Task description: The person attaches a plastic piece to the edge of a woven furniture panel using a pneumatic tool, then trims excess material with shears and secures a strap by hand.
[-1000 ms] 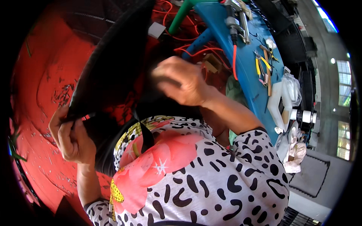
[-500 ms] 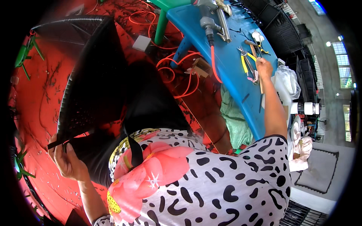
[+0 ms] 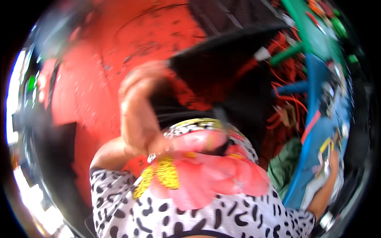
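The large black, sheet-like piece with a thin dark rim (image 3: 222, 59) stands over the red floor (image 3: 91, 99), in front of the person's torso. Its long upper edge runs from a near corner at the left, slanting away and up to the right. The left hand (image 3: 145, 77) is at that near corner, fingers bent; blur hides how firmly they close. The right hand (image 3: 334, 158) reaches over the glossy blue counter (image 3: 303, 176), beside yellow-handled pliers (image 3: 325, 144); whether it grips anything, I cannot tell.
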A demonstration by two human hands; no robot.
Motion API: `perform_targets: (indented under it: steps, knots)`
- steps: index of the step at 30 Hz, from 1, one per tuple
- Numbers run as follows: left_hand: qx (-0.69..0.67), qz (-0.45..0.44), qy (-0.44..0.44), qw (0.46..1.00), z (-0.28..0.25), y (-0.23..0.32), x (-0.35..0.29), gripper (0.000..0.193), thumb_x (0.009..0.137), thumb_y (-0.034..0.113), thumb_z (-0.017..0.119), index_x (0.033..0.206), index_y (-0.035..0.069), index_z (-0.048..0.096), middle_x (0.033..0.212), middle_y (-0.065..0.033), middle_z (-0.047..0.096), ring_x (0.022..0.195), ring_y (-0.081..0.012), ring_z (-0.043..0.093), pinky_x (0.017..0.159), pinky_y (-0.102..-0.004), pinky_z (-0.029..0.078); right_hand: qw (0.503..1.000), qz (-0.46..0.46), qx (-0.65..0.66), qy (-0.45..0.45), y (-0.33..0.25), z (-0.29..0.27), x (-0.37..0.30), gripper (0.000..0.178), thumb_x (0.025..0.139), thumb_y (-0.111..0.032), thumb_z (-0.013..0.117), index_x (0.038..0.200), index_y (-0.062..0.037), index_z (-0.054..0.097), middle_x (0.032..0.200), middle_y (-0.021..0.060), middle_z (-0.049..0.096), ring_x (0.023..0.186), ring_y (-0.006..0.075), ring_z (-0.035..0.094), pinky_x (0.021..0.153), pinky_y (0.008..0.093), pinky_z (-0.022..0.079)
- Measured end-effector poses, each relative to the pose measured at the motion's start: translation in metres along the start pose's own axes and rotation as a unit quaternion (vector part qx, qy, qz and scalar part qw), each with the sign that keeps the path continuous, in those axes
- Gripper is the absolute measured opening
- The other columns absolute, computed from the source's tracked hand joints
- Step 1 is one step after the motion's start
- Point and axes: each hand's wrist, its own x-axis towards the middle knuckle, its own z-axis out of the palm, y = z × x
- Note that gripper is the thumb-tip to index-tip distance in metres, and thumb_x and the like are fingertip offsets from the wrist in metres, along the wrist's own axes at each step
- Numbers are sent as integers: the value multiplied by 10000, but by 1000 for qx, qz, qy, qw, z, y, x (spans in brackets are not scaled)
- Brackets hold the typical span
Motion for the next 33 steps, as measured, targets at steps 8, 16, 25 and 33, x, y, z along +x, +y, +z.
perform_targets:
  steps: [8,16,25,33]
  knots:
    - [-684,-135,-60,715,30,99,37,595,716,325,781,1032,-81,481,992,-197,525,896,-326,540,797,-426,439,867,356,337,-89,12,-56,16,317,950,-339,456,1047,-72,596,684,79,539,542,214,520,473,338,410]
    - [-680,-138,-36,719,-3,84,39,462,753,326,758,846,-68,536,785,-164,547,703,-312,563,626,-400,489,720,231,646,-106,-220,-194,115,327,961,-433,456,974,-130,581,569,-74,365,379,26,275,333,185,195]
    - [-93,-283,-2,954,-37,-7,-10,293,752,-190,533,1021,-84,586,1001,-169,550,881,-220,563,793,-322,466,688,-173,674,-205,-462,-335,143,258,873,-151,607,1062,11,538,695,-32,473,515,24,387,473,168,321]
    - [-93,-274,20,957,-13,-33,-28,355,730,-136,669,1070,-70,594,1076,-171,563,970,-212,573,840,-291,464,677,-329,639,-157,-557,-374,133,314,942,-161,539,1164,59,569,805,32,578,638,67,515,591,215,440]
